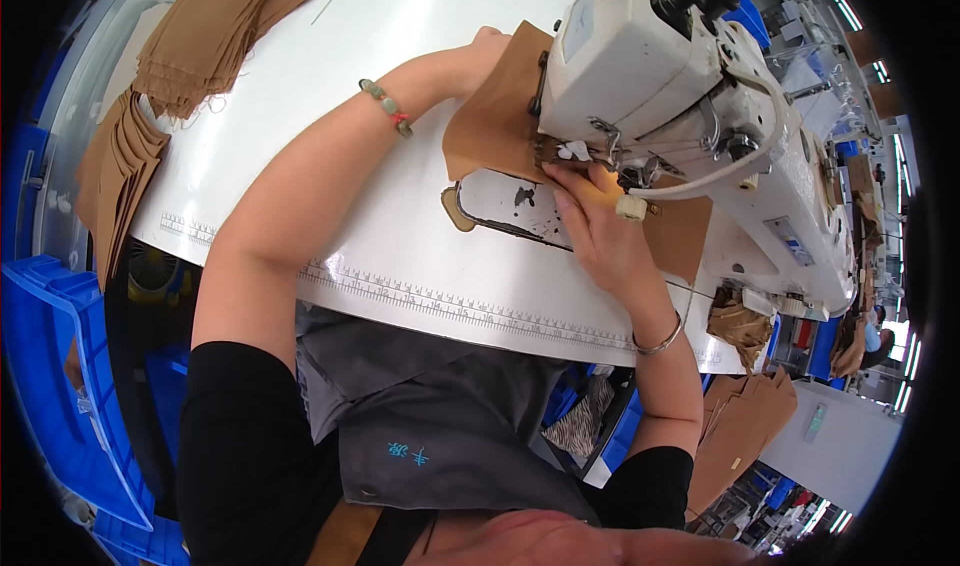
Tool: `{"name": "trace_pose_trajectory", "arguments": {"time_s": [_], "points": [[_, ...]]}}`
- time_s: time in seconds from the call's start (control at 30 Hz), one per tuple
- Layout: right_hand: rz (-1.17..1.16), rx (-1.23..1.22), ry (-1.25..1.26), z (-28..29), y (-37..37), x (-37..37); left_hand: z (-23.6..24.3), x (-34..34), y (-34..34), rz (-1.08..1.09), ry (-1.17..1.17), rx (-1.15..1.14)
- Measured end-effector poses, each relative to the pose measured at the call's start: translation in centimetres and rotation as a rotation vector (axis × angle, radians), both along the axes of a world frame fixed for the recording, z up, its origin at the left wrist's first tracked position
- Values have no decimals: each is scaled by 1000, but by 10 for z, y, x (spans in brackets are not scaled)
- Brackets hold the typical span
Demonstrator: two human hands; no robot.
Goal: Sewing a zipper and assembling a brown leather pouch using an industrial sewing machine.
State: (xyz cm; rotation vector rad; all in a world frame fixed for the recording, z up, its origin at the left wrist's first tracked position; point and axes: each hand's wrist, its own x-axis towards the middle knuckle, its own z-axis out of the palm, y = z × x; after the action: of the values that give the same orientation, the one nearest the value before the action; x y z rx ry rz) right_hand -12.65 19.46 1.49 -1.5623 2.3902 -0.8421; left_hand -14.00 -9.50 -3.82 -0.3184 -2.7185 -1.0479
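Observation:
A brown fabric piece (500, 116) lies under the head of a white sewing machine (625, 61), its left part raised off the table. My left hand (480, 56) is at the far left edge of this fabric; its fingers are hidden behind the cloth. Close by the presser foot (550, 153), my right hand (605, 236) rests on the fabric with its fingers stretched out toward the needle area. More of the brown cloth shows to the right of that hand. A dark-rimmed plate (510, 201) is set into the table in front of the foot.
Stacks of brown fabric pieces (215, 41) lie at the far left, some hanging over the edge. A printed ruler (420, 301) runs along the white table's (350, 236) near edge. Blue bins (70, 366) stand at left. More brown pieces (745, 431) lie at right.

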Motion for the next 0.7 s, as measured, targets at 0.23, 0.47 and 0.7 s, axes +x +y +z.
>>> {"name": "trace_pose_trajectory", "arguments": {"time_s": [0.23, 0.47, 0.7], "points": [[-3, -60, 143, -4, 1, 6, 3, 1, 12, 320, 87, -87], [35, -70, 275, -9, 0, 13, 52, 52, -21, 698, 412, -403], [64, -12, 386, -4, 0, 14, 44, 134, 64, 59, 470, -459]]}}
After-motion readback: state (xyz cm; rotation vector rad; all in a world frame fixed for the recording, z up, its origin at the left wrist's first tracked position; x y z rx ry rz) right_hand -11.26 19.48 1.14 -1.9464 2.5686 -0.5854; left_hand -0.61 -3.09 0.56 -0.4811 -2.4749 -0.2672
